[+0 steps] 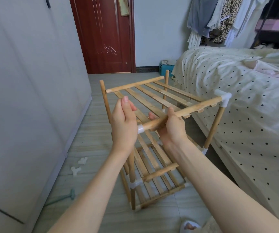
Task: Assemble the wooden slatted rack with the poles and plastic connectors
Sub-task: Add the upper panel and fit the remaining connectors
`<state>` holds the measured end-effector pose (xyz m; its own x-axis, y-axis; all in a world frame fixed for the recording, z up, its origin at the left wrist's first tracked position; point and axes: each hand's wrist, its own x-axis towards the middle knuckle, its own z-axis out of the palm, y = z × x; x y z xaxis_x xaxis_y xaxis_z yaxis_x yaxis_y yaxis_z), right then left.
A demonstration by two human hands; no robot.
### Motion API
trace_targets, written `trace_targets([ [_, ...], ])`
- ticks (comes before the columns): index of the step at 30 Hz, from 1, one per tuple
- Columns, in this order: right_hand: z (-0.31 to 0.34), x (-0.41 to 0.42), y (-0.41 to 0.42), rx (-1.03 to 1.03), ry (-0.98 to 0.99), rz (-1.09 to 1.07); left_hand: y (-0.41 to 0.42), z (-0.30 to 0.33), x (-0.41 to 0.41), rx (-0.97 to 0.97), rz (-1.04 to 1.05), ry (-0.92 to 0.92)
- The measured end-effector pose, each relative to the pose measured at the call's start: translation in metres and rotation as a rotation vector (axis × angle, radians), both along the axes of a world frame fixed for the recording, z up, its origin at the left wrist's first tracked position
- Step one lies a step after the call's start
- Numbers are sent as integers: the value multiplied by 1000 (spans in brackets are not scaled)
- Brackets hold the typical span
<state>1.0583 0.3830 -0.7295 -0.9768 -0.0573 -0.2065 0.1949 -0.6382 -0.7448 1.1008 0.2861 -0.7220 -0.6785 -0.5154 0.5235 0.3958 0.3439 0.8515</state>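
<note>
Both forearms bare, extended forward. Left hand (124, 125) upright, palm facing right, fingers straight, thumb up, pressing a connector (140, 128). Right hand (170, 126) palm-up, fingers curled round the pole (182, 112).

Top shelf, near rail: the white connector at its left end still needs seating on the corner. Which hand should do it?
Probably left. The left hand is already against the white connector at the near rail end, while the right hand grips that rail mid-span and can steady the top shelf.

floor (101, 214) | rack (152, 182) | two loose connectors (76, 170) | green tool (63, 197)
</note>
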Motion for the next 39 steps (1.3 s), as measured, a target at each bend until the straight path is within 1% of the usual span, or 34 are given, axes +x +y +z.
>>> trace_targets([
  [2, 5, -2, 11, -49, 25, 77, 4, 0, 1, -2, -29, -11],
  [4, 6, -5, 22, 2, 57, 121, 9, 1, 2, -64, -90, -39],
  [7, 6, -14, 40, 129, 99, 168, 23, 4, 10, -268, -253, -156],
  [10, 3, -28, 58, 218, 110, 179, 40, 4, 14, -496, -372, -168],
  [12, -3, -37, 64, 271, 98, 158, 48, 3, 9, -588, -389, -160],
  [14, -9, -39, 67, 274, 103, 133, 56, 2, 3, -619, -394, -147],
  [17, -15, -39, 77, 266, 159, 121, 68, 0, -4, -863, -315, -127],
  [18, -16, -37, 82, 290, 189, 116, 70, 0, -8, -888, -328, -149],
  [19, -17, -35, 86, 324, 208, 106, 71, 2, -11, -855, -373, -181],
  [21, -17, -30, 90, 401, 209, 70, 68, 5, -18, -638, -481, -215],
  [22, -16, -28, 91, 443, 196, 36, 63, 5, -22, -520, -496, -231],
  [23, -15, -26, 92, 488, 186, -3, 55, 3, -25, -445, -481, -264],
  [24, -13, -24, 93, 535, 185, -40, 47, -1, -27, -410, -455, -309],
  [27, -6, -11, 90, 643, 244, -100, 24, -13, -29, -389, -427, -423],
  [29, -3, -1, 83, 687, 287, -125, 20, -16, -31, -422, -434, -442],
  [31, -3, 6, 75, 709, 294, -143, 23, -17, -32, -485, -424, -439],
  [35, -8, 8, 65, 798, 316, -186, 32, -17, -35, -559, -411, -355],
  [39, -11, 10, 56, 789, 336, -182, 36, -18, -36, -626, -455, -379],
])
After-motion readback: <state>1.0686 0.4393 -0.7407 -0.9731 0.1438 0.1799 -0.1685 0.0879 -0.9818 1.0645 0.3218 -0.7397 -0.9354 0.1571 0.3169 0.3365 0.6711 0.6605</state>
